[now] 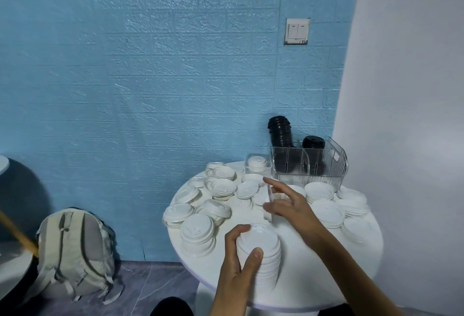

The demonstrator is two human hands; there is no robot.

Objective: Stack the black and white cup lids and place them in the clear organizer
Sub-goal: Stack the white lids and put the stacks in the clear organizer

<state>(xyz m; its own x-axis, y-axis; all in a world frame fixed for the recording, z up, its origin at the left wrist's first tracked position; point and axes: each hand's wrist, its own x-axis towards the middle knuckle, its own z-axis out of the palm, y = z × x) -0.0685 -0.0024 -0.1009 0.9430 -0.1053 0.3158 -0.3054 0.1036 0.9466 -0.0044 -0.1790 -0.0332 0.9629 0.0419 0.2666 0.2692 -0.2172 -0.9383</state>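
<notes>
Black lids (280,132) already stacked in organizer (311,165). Left hand (241,260) clamped around white stack (261,248); right hand (288,205) pinching one edge-up lid (269,202). Many white lids (221,187) left on table (313,270).

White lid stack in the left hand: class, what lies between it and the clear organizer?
The right hand, holding one white lid, and loose white lids on the table lie between the stack and the organizer.

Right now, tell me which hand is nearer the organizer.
Right. The right hand, holding a lid on edge, is just in front of the organizer; the left hand grips a white stack at the table's near edge.
</notes>
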